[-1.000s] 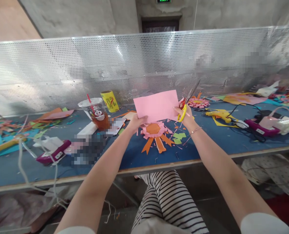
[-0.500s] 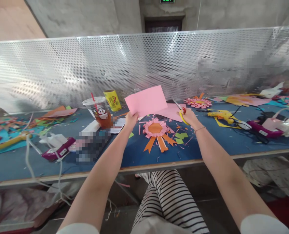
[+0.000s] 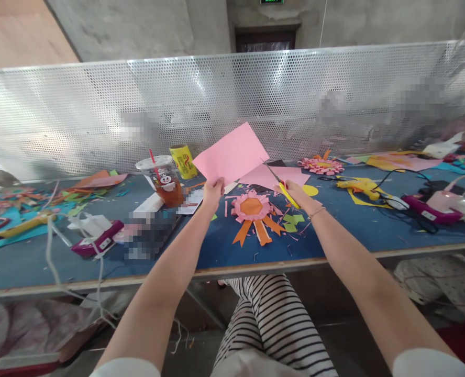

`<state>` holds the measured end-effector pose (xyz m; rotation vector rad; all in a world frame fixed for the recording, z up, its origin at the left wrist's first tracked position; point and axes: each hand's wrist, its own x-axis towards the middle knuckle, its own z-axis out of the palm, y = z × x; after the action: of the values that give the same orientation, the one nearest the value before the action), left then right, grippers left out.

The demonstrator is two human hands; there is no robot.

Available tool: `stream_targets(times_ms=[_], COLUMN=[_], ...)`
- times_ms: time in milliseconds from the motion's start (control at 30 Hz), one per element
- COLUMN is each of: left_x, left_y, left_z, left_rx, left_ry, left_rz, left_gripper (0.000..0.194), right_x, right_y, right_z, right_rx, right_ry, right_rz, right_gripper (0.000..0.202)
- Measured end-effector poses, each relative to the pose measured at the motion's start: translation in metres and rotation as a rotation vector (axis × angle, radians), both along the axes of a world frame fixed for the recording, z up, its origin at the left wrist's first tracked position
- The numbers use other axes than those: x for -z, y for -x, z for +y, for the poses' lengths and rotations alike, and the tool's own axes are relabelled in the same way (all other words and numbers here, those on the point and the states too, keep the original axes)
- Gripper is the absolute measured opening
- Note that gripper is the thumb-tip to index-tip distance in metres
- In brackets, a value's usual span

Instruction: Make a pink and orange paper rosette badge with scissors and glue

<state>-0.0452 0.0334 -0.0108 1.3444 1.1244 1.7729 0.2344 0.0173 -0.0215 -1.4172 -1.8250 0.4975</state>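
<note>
My left hand (image 3: 214, 189) pinches the lower edge of a pink paper sheet (image 3: 232, 154), which is raised and tilted above the table. Yellow-handled scissors (image 3: 286, 193) are in my right hand (image 3: 296, 193), their blades pointing up and left to the sheet's right corner. Whether the blades touch the paper is too small to tell. Below, between my forearms, a pink paper rosette (image 3: 250, 207) with an orange centre and orange tails lies on the blue table. Another pink sheet (image 3: 295, 175) lies flat behind it.
A drink cup (image 3: 165, 180) with a red straw and a yellow can (image 3: 183, 162) stand left of the sheet. A second rosette (image 3: 321, 165) lies at back right. Glue guns, cables and purple power strips (image 3: 432, 209) flank both sides. A perforated metal screen (image 3: 217, 94) runs behind.
The pink sheet has tilted, its right corner now lower. My right hand has moved left with the scissors, bringing the blades to that corner and uncovering a yellow circle.
</note>
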Motion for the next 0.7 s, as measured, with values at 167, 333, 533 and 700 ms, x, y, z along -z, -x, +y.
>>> stream_targets(times_ms=[167,333,533,700], left_x=[0.0,0.001,0.003,0.003], left_y=[-0.007,-0.011,-0.011,-0.01], left_z=[-0.004,-0.007,-0.006,-0.005], left_rx=[0.006,0.039,0.052,0.07], left_ry=[0.006,0.007,0.001,0.001], left_rz=[0.057,0.086,0.104,0.106], left_gripper=[0.026,0.028,0.029,0.029], right_x=[0.005,0.005,0.007,0.009], right_y=[0.004,0.009,0.012,0.012], right_z=[0.005,0.005,0.005,0.007], right_rx=[-0.046,-0.101,-0.143,-0.154], right_ry=[-0.045,-0.04,-0.003,-0.005], right_rz=[0.144,0.317,0.46,0.494], right_gripper=[0.04,0.037,0.037,0.04])
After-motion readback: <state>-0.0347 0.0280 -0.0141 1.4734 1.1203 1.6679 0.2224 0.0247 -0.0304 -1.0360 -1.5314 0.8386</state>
